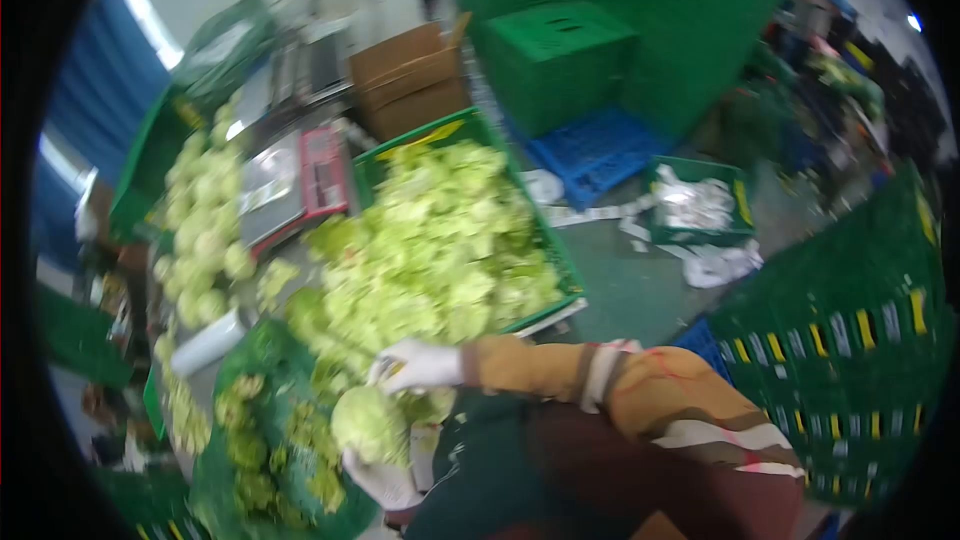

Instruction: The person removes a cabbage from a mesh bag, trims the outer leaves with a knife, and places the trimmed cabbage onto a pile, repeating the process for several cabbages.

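Observation:
My two hands wear white gloves and brown striped sleeves. A pale green lettuce head (368, 424) sits between them, just in front of my body. From below, my left hand (385, 482) cups it. My right hand (418, 364) closes over its top edge, where loose leaves stick out. Something small and yellowish shows at the right hand's fingers; I cannot make it out. Behind the hands stands a green crate (560, 258) heaped with loose lettuce leaves.
A row of trimmed lettuce heads (203, 220) lies on the table to the left, beside a scale with a red panel (325, 170). Beyond are a cardboard box (410, 80), stacked green crates (600, 40), a blue pallet (592, 152) and a crate of white scraps (700, 205).

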The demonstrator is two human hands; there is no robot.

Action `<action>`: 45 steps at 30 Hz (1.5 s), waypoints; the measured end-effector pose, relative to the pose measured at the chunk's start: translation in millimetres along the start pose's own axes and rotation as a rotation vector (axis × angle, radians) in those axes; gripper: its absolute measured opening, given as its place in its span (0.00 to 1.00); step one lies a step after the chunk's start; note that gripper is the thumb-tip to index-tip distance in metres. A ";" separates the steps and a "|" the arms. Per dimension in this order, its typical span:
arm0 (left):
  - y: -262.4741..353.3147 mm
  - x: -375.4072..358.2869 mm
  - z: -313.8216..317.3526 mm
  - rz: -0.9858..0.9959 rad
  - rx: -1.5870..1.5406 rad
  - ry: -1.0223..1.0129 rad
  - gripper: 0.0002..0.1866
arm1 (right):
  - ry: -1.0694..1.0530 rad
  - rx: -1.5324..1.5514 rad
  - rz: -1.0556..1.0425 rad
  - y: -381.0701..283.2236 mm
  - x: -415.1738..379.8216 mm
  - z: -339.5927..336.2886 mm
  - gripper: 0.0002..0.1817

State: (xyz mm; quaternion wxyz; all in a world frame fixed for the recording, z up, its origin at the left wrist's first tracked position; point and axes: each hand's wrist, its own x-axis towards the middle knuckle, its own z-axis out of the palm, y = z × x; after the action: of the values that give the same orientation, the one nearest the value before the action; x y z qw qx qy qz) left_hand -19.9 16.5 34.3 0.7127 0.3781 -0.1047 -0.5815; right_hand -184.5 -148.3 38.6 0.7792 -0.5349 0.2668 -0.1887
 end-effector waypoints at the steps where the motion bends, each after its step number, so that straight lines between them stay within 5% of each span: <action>1: -1.6 2.7 -5.5 -0.030 0.011 -0.054 0.35 | -0.006 -0.035 -0.008 5.3 -0.2 -2.8 0.15; 4: 1.2 3.8 21.4 -0.042 0.080 0.024 0.35 | 0.152 -0.040 0.017 18.5 -0.8 -8.2 0.17; 6: 7.7 10.7 24.5 0.208 0.695 -0.092 0.34 | 0.257 -0.011 -0.017 24.5 -1.0 -22.7 0.18; 7: 10.5 14.9 28.5 0.209 0.719 -0.088 0.32 | 0.371 0.068 -0.047 25.1 -3.9 -32.6 0.19; 9: 21.6 29.4 7.0 -0.145 0.589 0.096 0.26 | 0.516 0.146 -0.090 21.8 -14.9 -57.2 0.19; 10: 23.6 41.4 -7.6 -0.162 0.594 0.065 0.26 | 0.599 0.162 -0.154 16.3 -27.1 -73.1 0.19; 13: 27.4 82.5 -59.4 0.225 1.394 -0.297 0.17 | 0.963 0.143 -0.221 7.4 -66.0 -120.9 0.17; 15: 28.6 100.7 -90.8 0.549 1.870 -0.561 0.12 | 1.203 0.419 -0.220 -5.2 -104.2 -145.6 0.16; 17: 24.2 116.0 -103.5 0.415 1.801 -0.516 0.15 | 1.392 0.592 -0.291 -15.7 -148.7 -166.1 0.12; 21: 2.1 153.3 -88.1 0.379 1.736 -0.636 0.15 | 1.636 0.761 -0.763 2.8 -227.6 -209.7 0.08; 25: -22.4 175.9 -77.8 0.333 1.670 -0.717 0.16 | 1.969 0.640 -0.945 -9.0 -300.1 -214.7 0.09; 27: -34.2 184.5 -73.7 0.307 1.640 -0.754 0.16 | 2.034 0.623 -0.933 -26.2 -325.9 -196.5 0.19; 29: -45.9 190.3 -69.1 0.282 1.610 -0.784 0.16 | 2.001 0.680 -1.174 -23.7 -345.9 -196.6 0.20; 35: -83.7 193.2 -60.6 0.201 1.522 -0.844 0.17 | 2.076 0.564 -0.857 -17.2 -368.3 -179.9 0.15; 41: -120.6 178.2 -40.5 0.171 1.426 -0.880 0.18 | 2.227 0.377 -0.907 -7.0 -394.0 -188.5 0.17; 45: -119.9 174.6 -24.7 0.188 1.401 -0.897 0.18 | 2.243 0.463 -1.151 -17.7 -416.5 -168.1 0.18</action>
State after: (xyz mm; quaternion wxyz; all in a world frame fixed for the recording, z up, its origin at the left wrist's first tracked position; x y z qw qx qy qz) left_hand -42.5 -136.3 -112.8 0.2489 0.4561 -0.7467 -0.4152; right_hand -616.0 -36.5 96.2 0.0100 0.0258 0.4667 -0.8840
